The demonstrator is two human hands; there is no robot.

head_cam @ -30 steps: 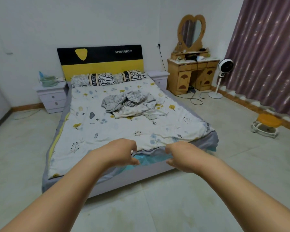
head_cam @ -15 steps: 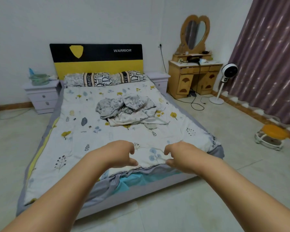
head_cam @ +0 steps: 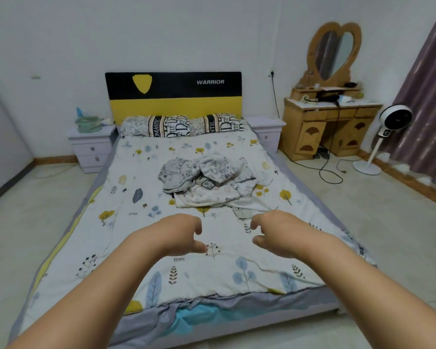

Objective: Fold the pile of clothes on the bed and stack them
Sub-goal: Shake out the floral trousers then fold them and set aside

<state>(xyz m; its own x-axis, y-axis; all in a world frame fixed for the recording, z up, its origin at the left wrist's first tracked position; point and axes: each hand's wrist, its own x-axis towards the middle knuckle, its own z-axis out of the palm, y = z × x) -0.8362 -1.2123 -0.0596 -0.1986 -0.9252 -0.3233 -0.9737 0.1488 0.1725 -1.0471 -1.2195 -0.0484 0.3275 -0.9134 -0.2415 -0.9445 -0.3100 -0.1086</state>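
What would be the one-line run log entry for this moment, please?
phase: reaching | left hand: empty, fingers curled | right hand: empty, fingers curled | pile of clothes: unfolded, mid-bed, untouched

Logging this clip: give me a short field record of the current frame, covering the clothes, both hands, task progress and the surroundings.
clothes: crumpled pile of clothes at mid-bed, unfolded
left hand: over the quilt, fingers loosely curled, holding nothing
right hand: same, just short of the pile
progress: no garment picked up, no stack
surroundings: two pillows at the headboard, dresser and fan to the right
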